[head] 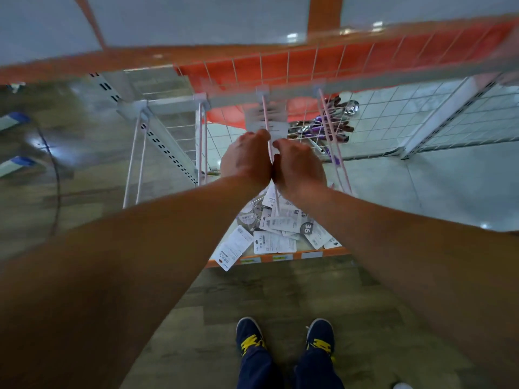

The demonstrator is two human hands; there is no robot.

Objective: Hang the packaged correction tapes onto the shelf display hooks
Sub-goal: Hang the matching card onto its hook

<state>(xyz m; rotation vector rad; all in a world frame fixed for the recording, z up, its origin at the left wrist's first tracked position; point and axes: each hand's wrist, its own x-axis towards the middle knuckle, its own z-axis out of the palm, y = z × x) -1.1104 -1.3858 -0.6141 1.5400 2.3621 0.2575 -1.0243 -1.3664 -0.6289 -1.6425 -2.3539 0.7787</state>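
My left hand [245,161] and right hand [297,167] are raised side by side, heels touching, backs toward me, at the pink hook [264,108] that slopes down out of the white shelf rail [233,101]. The hanging packs [268,122] sit high on that hook near the rail. The fingers of my left hand are curled narrow and pinch the lower edge of the nearest card. The fingers of my right hand are curled just beside it at the rod. The back of the hand hides what they hold, so I cannot tell.

The rod runs on under my wrists, and its tip shows below them over the pile of packs [280,228]. That pile lies loose on the lower shelf, up against its orange front edge [309,252], with one pack overhanging the edge at the left.

A second pink hook [334,147] hangs close on the right, near my right hand. Two more hooks [134,164] hang well apart on the left, leaving open air beside my left arm. Behind stands a white wire grid [393,122], with purple-handled utensils [328,127] against it. My shoes [250,335] stand on the floor [252,290], back from the shelf edge.
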